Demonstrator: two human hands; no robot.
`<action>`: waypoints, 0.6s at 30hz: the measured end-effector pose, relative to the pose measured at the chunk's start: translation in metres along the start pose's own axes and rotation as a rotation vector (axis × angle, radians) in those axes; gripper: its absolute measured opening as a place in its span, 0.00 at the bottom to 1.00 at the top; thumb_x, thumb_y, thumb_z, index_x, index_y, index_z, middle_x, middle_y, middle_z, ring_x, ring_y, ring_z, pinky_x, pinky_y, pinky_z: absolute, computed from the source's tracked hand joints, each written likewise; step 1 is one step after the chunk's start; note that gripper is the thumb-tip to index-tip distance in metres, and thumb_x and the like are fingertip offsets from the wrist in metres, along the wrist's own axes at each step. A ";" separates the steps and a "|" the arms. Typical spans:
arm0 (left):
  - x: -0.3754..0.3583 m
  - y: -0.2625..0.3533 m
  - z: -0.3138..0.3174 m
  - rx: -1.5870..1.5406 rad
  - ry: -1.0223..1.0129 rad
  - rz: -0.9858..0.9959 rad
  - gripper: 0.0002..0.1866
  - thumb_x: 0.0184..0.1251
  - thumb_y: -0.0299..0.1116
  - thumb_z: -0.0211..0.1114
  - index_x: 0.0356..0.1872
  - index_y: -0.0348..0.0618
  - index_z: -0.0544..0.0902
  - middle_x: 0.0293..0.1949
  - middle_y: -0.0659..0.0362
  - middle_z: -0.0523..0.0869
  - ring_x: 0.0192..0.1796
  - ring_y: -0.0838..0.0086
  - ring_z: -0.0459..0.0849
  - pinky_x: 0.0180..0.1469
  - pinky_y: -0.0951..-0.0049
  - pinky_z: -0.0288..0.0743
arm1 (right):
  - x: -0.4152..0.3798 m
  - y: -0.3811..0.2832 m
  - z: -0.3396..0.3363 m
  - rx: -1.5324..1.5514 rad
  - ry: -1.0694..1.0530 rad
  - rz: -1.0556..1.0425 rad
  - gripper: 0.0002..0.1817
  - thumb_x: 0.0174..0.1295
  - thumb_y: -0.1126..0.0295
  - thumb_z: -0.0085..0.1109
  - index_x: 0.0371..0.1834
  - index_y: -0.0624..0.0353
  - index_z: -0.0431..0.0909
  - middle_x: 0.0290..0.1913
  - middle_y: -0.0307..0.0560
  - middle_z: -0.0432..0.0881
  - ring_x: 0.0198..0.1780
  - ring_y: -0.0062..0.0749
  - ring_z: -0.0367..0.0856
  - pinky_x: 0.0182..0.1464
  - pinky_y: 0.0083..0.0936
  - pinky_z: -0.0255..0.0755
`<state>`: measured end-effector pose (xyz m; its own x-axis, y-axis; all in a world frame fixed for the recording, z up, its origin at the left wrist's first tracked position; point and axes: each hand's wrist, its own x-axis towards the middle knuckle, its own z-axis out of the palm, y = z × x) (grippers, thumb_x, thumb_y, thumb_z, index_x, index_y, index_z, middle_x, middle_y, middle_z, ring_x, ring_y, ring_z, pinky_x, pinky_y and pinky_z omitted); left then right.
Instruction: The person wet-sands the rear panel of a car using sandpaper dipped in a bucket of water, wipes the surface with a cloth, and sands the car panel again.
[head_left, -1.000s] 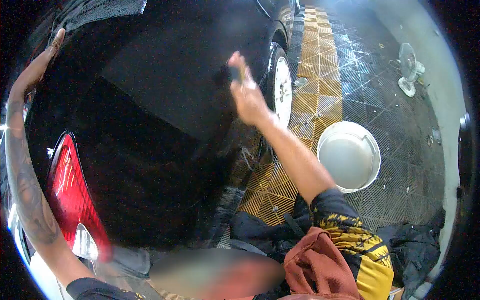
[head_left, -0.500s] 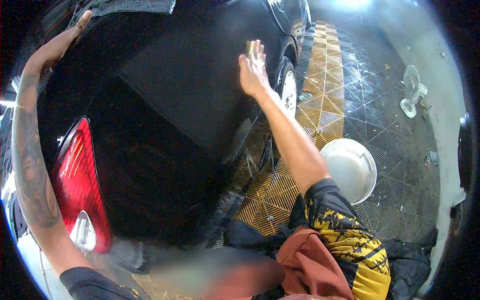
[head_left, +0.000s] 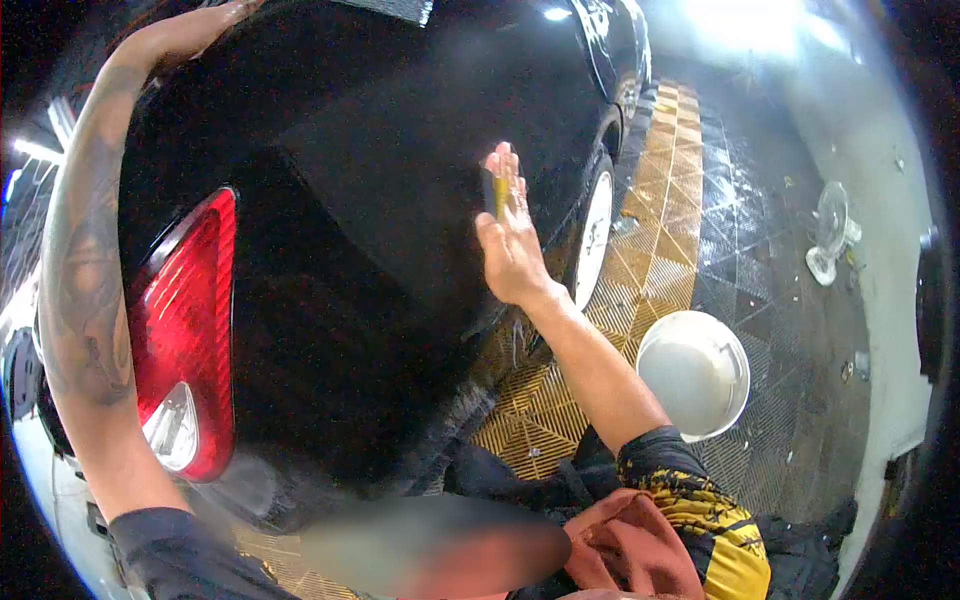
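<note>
My right hand (head_left: 515,255) lies along the black car panel (head_left: 370,190), fingers stretched forward over a small dark-and-yellow block (head_left: 501,196) held against the surface. What kind of block it is, I cannot make out. At the top left edge, my left hand (head_left: 195,30) rests on the car's upper edge with its fingers extended, partly cut off by the frame. The red tail light (head_left: 190,320) sits below my left forearm. Ahead of my right hand the car's wheel (head_left: 595,235) shows.
A white bucket (head_left: 693,375) with cloudy liquid stands on the yellow and grey tiled floor (head_left: 665,215), right of my right arm. Farther off, a fan (head_left: 832,230) stands near the pale wall (head_left: 890,330). A reddish-brown cloth (head_left: 635,545) hangs at my body.
My right hand has drawn back toward me along the panel with the block. My left hand now sits higher in view. The view has shifted, and the car appears farther right.
</note>
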<state>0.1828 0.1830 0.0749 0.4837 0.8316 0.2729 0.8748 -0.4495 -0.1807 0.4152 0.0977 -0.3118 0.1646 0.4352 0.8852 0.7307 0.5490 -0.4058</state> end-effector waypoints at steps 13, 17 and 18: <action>-0.030 0.060 -0.040 0.070 -0.487 -0.321 0.48 0.67 0.73 0.25 0.72 0.42 0.60 0.65 0.43 0.71 0.63 0.53 0.71 0.64 0.51 0.64 | 0.040 0.012 -0.002 0.078 0.021 -0.071 0.33 0.69 0.73 0.33 0.76 0.67 0.39 0.77 0.71 0.34 0.79 0.60 0.30 0.77 0.48 0.31; -0.061 0.068 -0.022 -0.031 -0.145 -0.176 0.48 0.66 0.74 0.26 0.74 0.43 0.58 0.70 0.42 0.64 0.70 0.54 0.65 0.67 0.53 0.61 | 0.081 0.043 -0.002 -0.063 -0.079 0.114 0.32 0.70 0.73 0.33 0.75 0.70 0.38 0.77 0.72 0.34 0.78 0.61 0.30 0.78 0.46 0.32; -0.063 0.067 -0.024 -0.016 -0.145 -0.126 0.49 0.66 0.74 0.27 0.74 0.43 0.57 0.71 0.41 0.62 0.72 0.54 0.63 0.68 0.53 0.60 | 0.073 0.027 0.003 -0.012 0.026 0.035 0.32 0.70 0.74 0.34 0.75 0.70 0.38 0.76 0.72 0.34 0.78 0.62 0.31 0.77 0.47 0.33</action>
<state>0.2115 0.0924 0.0682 0.3623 0.9194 0.1531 0.9291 -0.3432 -0.1379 0.4446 0.1460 -0.2587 0.2076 0.4353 0.8760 0.7317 0.5253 -0.4344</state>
